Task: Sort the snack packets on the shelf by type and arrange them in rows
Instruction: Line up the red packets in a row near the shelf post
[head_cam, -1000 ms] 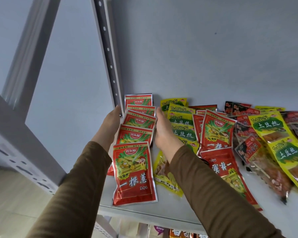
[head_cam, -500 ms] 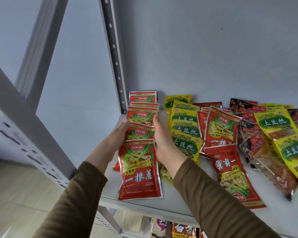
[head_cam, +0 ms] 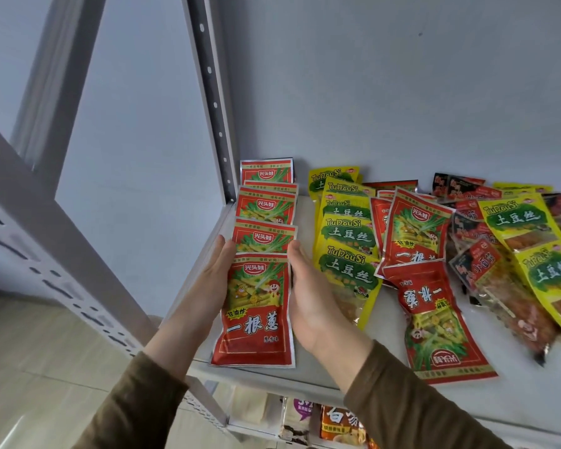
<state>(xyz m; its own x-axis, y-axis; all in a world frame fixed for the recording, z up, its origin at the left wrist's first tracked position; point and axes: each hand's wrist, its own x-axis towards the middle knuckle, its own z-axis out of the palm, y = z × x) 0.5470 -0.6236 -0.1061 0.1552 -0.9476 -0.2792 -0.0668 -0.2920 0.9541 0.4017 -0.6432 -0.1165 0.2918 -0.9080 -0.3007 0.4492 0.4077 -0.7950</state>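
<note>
A row of several overlapping red packets (head_cam: 256, 306) runs from the shelf's front edge to the back wall at the left end of the white shelf (head_cam: 318, 380). My left hand (head_cam: 204, 286) presses flat against the row's left side and my right hand (head_cam: 308, 299) presses flat against its right side, fingers straight. A row of yellow packets (head_cam: 347, 241) lies just right of my right hand. Two loose red packets (head_cam: 415, 234) (head_cam: 434, 322) lie further right, the front one turned upside down.
A mixed heap of dark red-black packets (head_cam: 480, 264) and large yellow packets (head_cam: 538, 254) fills the shelf's right side. A perforated grey upright (head_cam: 214, 102) stands at the back left corner. More packets (head_cam: 340, 422) show on the shelf below.
Both hands slid back along the sides of the red row toward the front packet, squaring it. The camera came closer and shifted left.
</note>
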